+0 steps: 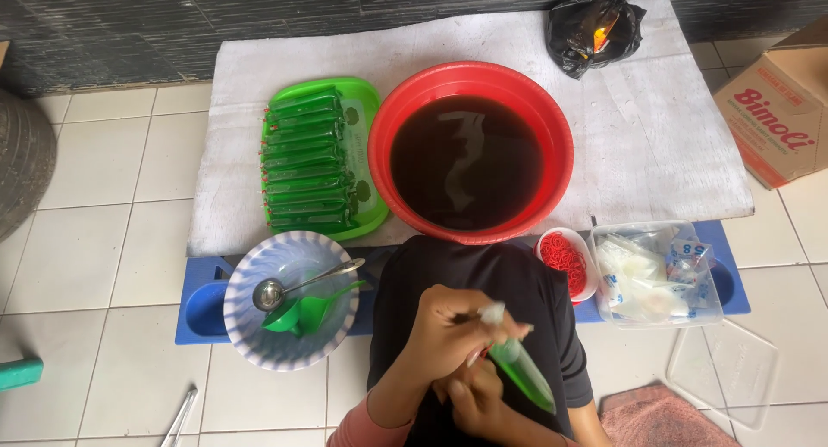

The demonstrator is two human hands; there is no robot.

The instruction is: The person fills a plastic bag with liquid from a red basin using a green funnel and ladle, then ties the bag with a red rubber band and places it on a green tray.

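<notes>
My left hand [448, 331] pinches the twisted clear top of a narrow plastic pouch [521, 371] filled with green liquid. My right hand [477, 401] grips the same pouch lower down, in front of my dark shirt. Just ahead stands a red basin [552, 128] full of dark liquid. A green tray [366, 93] to its left carries a stack of filled green pouches [306, 162]. Red rubber bands fill a small white bowl [565, 259] right of my hands.
A patterned plate [250, 335] holds a metal ladle [269, 293] and green funnel [302, 313]. A clear box [655, 275] of empty plastic bags sits right, its lid [724, 374] on the floor. Black bag [593, 29], cardboard box [780, 106], white board [664, 145] and pink cloth [655, 417] surround them.
</notes>
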